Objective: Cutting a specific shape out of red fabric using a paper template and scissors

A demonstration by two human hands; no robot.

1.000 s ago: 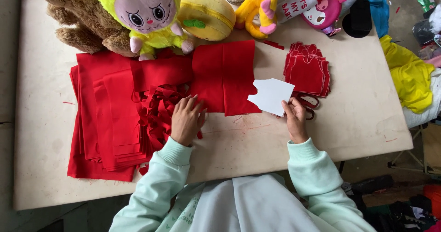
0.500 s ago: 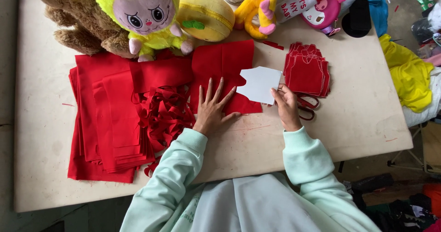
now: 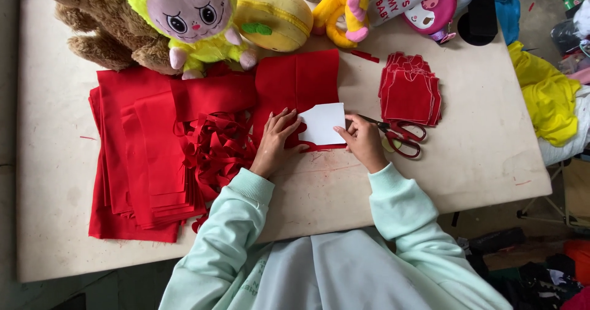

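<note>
White paper template (image 3: 322, 123) on red felt (image 3: 297, 79), pinned flat under both hands' spread fingers.

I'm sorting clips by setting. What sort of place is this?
Probably a small sewing or toy-making workshop: stacked red fabric, a pile of cut red pieces, scissors, and plush toys along the table edge.

A white paper template (image 3: 322, 123), flat and roughly rectangular with notched upper corners, lies near the middle of the frame on a red felt piece (image 3: 298, 89). That felt is a smooth, square-cut sheet spread flat on the table, reaching up toward the top centre; its lower edge peeks out just beneath the template. The two lie touching, template on top.
</note>
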